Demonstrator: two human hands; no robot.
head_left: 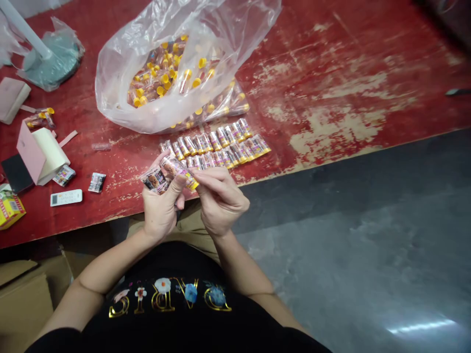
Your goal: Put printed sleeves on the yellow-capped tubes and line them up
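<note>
In front of my body, my left hand (pixel 161 211) is closed round a few small printed labels (pixel 154 179) and a small clear tube (pixel 177 169) with a yellow cap. My left thumb presses across them. My right hand (pixel 223 198) pinches at the yellow-capped end of this tube, and its fingertips partly hide what they touch. Just beyond both hands, two rows of labelled tubes (pixel 235 153) lie side by side on the red table (pixel 279 98). Behind the rows, a large clear plastic bag (pixel 116 63) holds many loose yellow-capped tubes (pixel 162 73).
To the left lie a white remote control (pixel 66 197), a small packet (pixel 97 182), an open pink notebook (pixel 51 157) and a yellow box (pixel 11 211). A single tube (pixel 101 146) rests near the bag. The table's front edge runs close to my body; a cardboard box (pixel 25 294) stands below.
</note>
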